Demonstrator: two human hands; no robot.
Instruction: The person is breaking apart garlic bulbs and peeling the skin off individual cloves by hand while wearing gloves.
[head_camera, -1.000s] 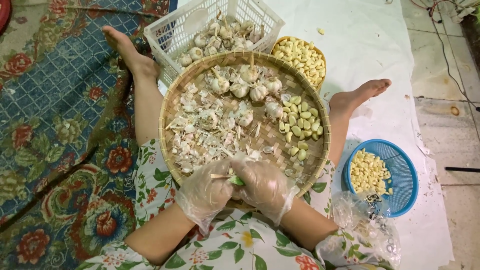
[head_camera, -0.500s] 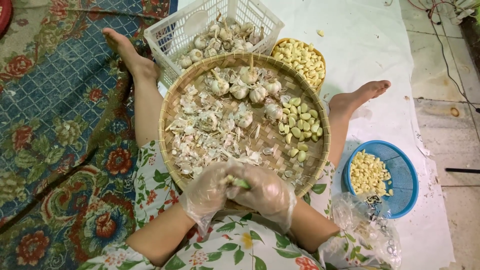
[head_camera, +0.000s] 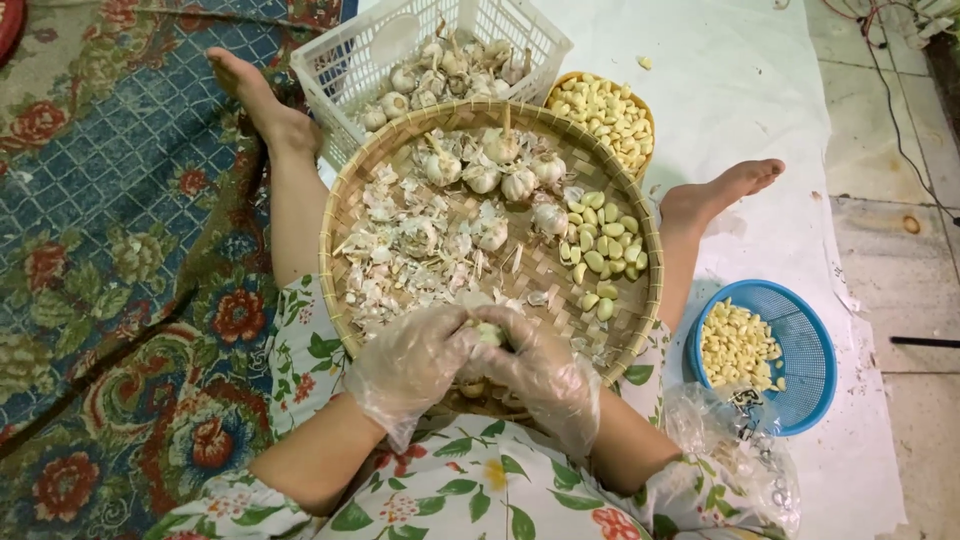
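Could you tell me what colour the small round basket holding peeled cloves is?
Blue basket, clearest in the head view.

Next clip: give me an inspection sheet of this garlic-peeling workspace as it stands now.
Surface: white sheet beside a floral rug.
Job's things: woven tray on the lap, holding garlic bulbs, skins and cloves.
Clutter: white crate of bulbs, yellow bowl and blue basket of peeled cloves, plastic bag.
Grippers: gloved left hand and right hand pinch one clove.
Cables: cords on the tiles.
Surroundings: tiled floor, bare feet.
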